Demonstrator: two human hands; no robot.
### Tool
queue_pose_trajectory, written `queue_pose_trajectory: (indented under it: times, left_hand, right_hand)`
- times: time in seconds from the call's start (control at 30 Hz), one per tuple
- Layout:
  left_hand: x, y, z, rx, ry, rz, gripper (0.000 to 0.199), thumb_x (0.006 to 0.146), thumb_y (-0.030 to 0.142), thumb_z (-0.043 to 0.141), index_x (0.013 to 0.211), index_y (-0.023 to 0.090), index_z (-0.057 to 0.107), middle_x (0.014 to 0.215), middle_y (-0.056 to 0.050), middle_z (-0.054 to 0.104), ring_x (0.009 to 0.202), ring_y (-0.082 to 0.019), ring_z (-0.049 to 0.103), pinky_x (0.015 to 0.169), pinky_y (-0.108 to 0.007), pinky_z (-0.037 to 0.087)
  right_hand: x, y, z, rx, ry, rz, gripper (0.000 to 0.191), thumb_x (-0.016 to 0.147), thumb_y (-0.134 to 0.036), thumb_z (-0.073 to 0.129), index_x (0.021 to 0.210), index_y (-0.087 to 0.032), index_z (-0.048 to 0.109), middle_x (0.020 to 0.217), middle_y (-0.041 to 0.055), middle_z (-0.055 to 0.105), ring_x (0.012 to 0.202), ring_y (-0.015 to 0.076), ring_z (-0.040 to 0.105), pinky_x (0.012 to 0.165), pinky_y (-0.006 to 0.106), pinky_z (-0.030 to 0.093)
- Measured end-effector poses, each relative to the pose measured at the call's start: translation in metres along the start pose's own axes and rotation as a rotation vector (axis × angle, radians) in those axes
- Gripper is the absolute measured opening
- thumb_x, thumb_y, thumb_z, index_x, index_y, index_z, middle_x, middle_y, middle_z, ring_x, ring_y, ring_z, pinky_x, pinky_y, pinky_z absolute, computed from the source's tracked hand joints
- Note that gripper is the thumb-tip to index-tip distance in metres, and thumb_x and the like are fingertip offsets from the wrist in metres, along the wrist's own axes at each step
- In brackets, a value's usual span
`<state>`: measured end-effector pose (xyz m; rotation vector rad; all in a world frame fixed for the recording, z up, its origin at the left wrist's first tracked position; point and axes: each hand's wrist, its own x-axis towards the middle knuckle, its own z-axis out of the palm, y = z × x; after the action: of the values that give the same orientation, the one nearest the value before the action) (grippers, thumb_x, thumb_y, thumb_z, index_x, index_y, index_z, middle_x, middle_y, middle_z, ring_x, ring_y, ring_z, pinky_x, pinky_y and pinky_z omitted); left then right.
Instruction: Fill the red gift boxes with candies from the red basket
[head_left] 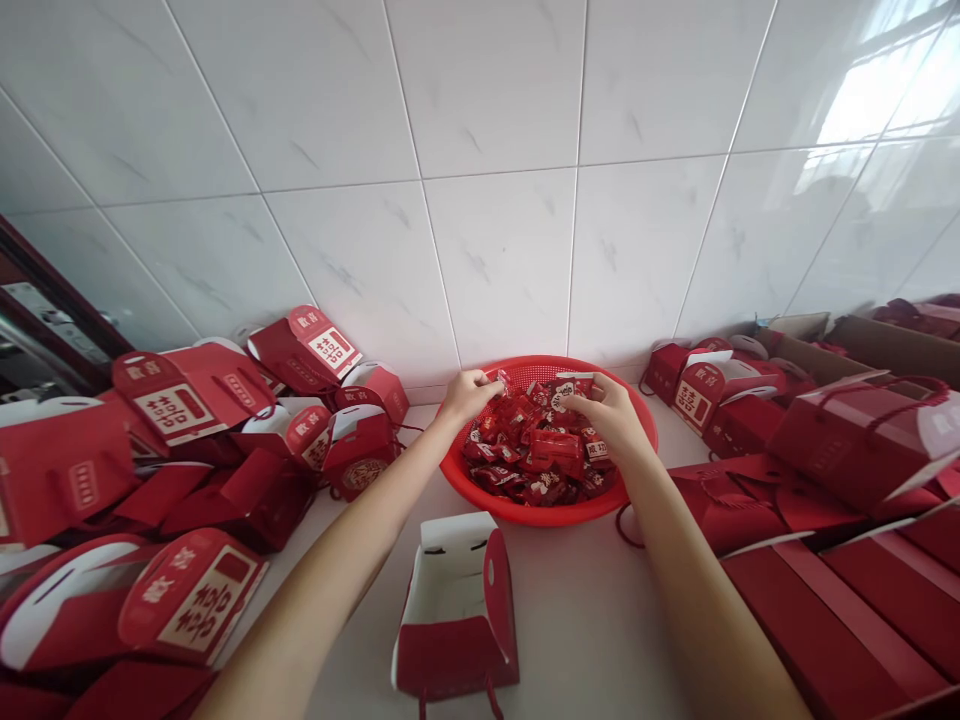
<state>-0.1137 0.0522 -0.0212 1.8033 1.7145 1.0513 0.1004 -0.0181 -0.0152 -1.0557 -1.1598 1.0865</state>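
Note:
A red plastic basket (551, 515) full of red-wrapped candies (556, 452) stands against the tiled wall. At its left rim, my left hand (466, 397) pinches a small wrapped candy (502, 380) between thumb and fingertips. Over the right side of the basket, my right hand (611, 410) has its thumb and fingers closed on a red packet with a white label (564, 396). In front of the basket, between my forearms, sits an open red gift box (457, 655) with a white inside, its flaps spread and its cord handle hanging toward me. No candy shows inside it.
Red gift boxes (180, 395) with gold-and-white labels are heaped on the left. More red boxes (840, 440) lie on the right, with flat red ones (817, 610) nearer me. Brown cardboard cartons (900, 345) stand at the far right. White tiles (499, 250) close off the back.

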Motion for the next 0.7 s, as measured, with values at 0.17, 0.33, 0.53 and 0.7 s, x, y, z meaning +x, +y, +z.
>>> queue_pose_trajectory:
  times: [0.17, 0.33, 0.53, 0.7]
  left_hand:
    - [-0.0026, 0.0023, -0.0003, 0.098, -0.002, 0.012, 0.027, 0.062, 0.028, 0.065, 0.054, 0.022, 0.040, 0.054, 0.006, 0.046, 0.058, -0.013, 0.045, 0.058, -0.026, 0.033]
    - [-0.0069, 0.0054, 0.0024, 0.197, -0.109, 0.037, 0.028, 0.064, 0.024, 0.067, 0.052, 0.022, 0.041, 0.053, 0.005, 0.049, 0.057, -0.014, 0.046, 0.058, -0.027, 0.032]
    - [-0.0041, 0.0015, 0.0052, 0.278, -0.272, 0.044, 0.038, 0.073, 0.030, 0.061, 0.043, 0.022, 0.040, 0.047, 0.003, 0.043, 0.052, -0.015, 0.043, 0.057, -0.029, 0.029]
    - [-0.0043, -0.0038, 0.0063, 0.310, -0.378, 0.039, 0.030, 0.061, 0.017, 0.056, 0.038, 0.021, 0.038, 0.043, 0.004, 0.036, 0.048, -0.012, 0.033, 0.054, -0.029, 0.025]
  right_hand:
    - [-0.0003, -0.0010, 0.0008, 0.016, -0.003, 0.000, 0.028, 0.061, -0.030, 0.075, 0.082, -0.020, 0.059, 0.077, 0.0022, 0.070, 0.068, 0.0208, 0.067, 0.067, 0.037, 0.056]
    - [-0.0003, -0.0009, 0.0013, 0.034, 0.002, -0.003, 0.027, 0.061, -0.029, 0.074, 0.082, -0.020, 0.060, 0.078, 0.0024, 0.071, 0.068, 0.0211, 0.068, 0.065, 0.036, 0.055]
    - [0.0035, 0.0036, -0.0001, 0.026, -0.012, -0.032, 0.030, 0.060, -0.031, 0.076, 0.084, -0.020, 0.062, 0.077, 0.0020, 0.071, 0.071, 0.0208, 0.067, 0.065, 0.034, 0.054]
    - [0.0050, 0.0060, -0.0002, 0.030, -0.015, -0.049, 0.033, 0.059, -0.033, 0.077, 0.086, -0.020, 0.063, 0.074, 0.0012, 0.070, 0.071, 0.0205, 0.066, 0.065, 0.033, 0.054]
